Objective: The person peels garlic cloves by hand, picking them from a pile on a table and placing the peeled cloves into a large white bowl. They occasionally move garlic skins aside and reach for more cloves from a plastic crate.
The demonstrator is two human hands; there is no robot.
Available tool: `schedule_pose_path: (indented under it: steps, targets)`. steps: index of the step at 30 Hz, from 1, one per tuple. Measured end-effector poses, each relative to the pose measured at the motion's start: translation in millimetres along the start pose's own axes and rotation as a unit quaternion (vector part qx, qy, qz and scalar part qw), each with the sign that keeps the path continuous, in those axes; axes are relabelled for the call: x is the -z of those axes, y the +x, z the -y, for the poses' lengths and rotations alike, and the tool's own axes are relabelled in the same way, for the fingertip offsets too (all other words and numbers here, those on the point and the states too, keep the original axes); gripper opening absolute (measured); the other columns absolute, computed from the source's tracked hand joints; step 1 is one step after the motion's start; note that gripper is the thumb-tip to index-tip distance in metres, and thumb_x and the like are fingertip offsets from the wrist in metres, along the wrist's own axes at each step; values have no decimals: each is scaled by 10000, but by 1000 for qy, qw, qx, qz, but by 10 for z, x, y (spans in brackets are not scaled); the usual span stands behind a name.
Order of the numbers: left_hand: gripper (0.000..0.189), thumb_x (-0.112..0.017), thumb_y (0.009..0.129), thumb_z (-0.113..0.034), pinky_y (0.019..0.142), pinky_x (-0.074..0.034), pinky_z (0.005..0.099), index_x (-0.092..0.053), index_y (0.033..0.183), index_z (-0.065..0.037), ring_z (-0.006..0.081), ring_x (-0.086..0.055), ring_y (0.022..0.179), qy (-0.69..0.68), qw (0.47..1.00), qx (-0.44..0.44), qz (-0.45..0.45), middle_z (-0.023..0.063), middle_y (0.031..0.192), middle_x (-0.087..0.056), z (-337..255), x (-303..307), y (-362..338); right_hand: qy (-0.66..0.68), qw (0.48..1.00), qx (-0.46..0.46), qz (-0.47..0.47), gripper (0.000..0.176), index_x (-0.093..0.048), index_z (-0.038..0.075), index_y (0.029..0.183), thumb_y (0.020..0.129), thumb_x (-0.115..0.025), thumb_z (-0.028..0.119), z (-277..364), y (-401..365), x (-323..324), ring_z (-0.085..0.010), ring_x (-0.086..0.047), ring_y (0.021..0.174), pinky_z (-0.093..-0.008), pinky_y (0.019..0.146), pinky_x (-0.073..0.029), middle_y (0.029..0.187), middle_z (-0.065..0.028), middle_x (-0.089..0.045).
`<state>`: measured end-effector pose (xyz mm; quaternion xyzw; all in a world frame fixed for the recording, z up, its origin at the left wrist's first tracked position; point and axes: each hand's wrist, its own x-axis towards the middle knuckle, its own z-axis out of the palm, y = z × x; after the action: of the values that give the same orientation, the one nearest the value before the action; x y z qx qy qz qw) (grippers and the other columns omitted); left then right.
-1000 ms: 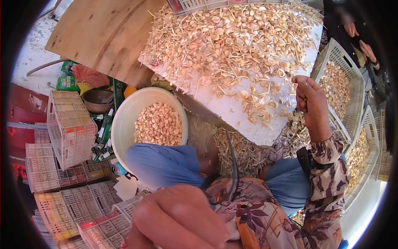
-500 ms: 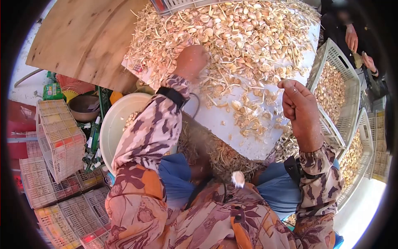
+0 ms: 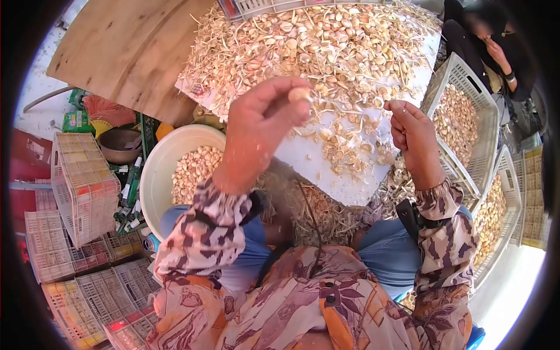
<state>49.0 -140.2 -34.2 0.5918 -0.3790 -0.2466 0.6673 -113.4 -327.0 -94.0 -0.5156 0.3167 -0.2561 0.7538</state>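
Note:
Between the thumb and index finger of my left hand is a pale garlic clove, raised over the near side of the work board. My right hand is at the board's right edge, its fingers curled and thumb pressed to the index finger. What that pinch holds, if anything, is too small to make out. Beyond both hands spreads a heap of garlic cloves mixed with dry stalks. Loose skins and scraps lie on the white board between and below my hands.
A pale tub with garlic cloves stands left of my knees. Crates of cloves line the right, where another person sits. Stacked plastic crates and a wooden board are on the left. Husks cover the floor below.
My left hand has come back from the heap, now with a clove in its fingers. A pale piece seen in mid-air above my lap is gone. My right hand stays pinched, nearly in place.

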Motion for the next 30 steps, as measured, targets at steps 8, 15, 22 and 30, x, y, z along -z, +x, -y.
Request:
schedule_pose_path:
  steps: [8,15,22,30]
  targets:
    - [146,-642,832,-132,564,-526,298,-692,926,-34,234,-631,685,-19,907,-372,198,147,855,-618,-777,-488,-957,-15,1000,1,-9,204,-602,4,969,892,-563,189,-17,-25,97,-9,-280,476,-179,412,-183,608,85,-364]
    - [117,-569,780,-21,600,-499,298,-619,853,56,223,-614,654,307,906,-285,62,162,885,-627,-645,131,-778,21,1000,12,-16,242,-594,-25,1002,902,-545,189,21,-100,101,-10,-274,472,-179,417,-182,596,83,-352]
    - [168,-649,804,-131,667,-478,283,-655,913,-3,186,-619,728,513,851,46,99,136,819,-640,455,1557,212,31,999,-7,-15,220,-596,-8,981,915,-546,196,28,-25,49,-14,-265,473,-181,420,-176,590,85,-342]
    - [146,-570,739,-123,681,-470,442,-649,811,-25,347,-607,763,695,698,-94,145,171,814,-635,1746,618,1751,24,999,-27,-17,204,-598,-8,959,896,-566,183,51,85,-57,-12,-273,473,-180,426,-189,572,88,-352]
